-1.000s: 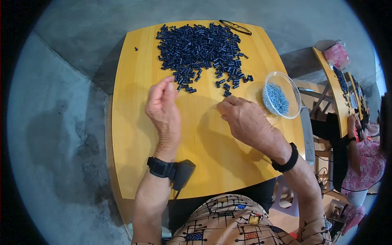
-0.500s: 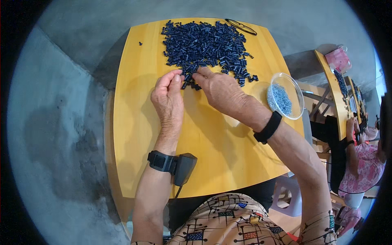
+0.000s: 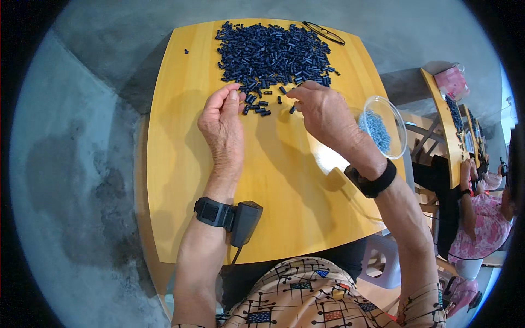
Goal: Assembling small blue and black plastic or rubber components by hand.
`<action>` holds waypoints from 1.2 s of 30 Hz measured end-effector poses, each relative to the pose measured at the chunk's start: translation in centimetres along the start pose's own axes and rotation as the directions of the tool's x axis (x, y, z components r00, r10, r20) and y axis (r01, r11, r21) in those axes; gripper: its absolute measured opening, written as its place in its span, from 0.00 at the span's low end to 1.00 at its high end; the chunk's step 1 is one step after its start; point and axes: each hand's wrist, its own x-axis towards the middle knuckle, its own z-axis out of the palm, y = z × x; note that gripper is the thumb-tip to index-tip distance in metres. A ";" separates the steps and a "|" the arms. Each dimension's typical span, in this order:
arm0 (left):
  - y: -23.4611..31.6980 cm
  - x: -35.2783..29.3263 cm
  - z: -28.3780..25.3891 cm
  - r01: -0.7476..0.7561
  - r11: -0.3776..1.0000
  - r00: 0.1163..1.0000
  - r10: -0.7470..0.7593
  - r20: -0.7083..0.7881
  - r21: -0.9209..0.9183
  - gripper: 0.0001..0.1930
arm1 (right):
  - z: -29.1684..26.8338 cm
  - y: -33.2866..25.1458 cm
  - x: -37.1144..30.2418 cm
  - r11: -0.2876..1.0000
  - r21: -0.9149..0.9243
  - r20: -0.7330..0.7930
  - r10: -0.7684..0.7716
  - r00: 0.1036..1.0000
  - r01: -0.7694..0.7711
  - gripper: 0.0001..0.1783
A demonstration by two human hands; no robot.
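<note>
A heap of small dark-blue cylindrical pieces (image 3: 268, 52) covers the far part of the yellow table. Just in front of its near edge, my left hand (image 3: 223, 123) holds thumb and forefinger pinched together; whatever lies between them is too small to make out. Several loose pieces (image 3: 255, 107) lie right beside those fingertips. My right hand (image 3: 332, 116) is over the table to the right of them, fingers curled down and closed. One dark piece (image 3: 292, 109) shows under its fingertips. The back of that hand hides what it may grip.
To the right stands a clear round tub (image 3: 377, 131) of small bluish-silver parts. Black-framed glasses (image 3: 324, 33) rest at the table's (image 3: 284, 208) far edge. A stray piece (image 3: 186, 51) lies far left. Another person in a pink top (image 3: 484, 224) sits at a table on the right.
My right hand has moved right, away from my left hand and the heap's near edge. Loose pieces in front of the heap now lie more spread out. The left hand stays nearly in place.
</note>
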 end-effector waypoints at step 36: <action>1.1 -4.2 1.4 -0.193 0.979 0.947 0.169 0.273 0.063 0.10 | -4.1 -0.4 -15.4 0.898 0.242 0.046 0.368 0.929 -0.368 0.16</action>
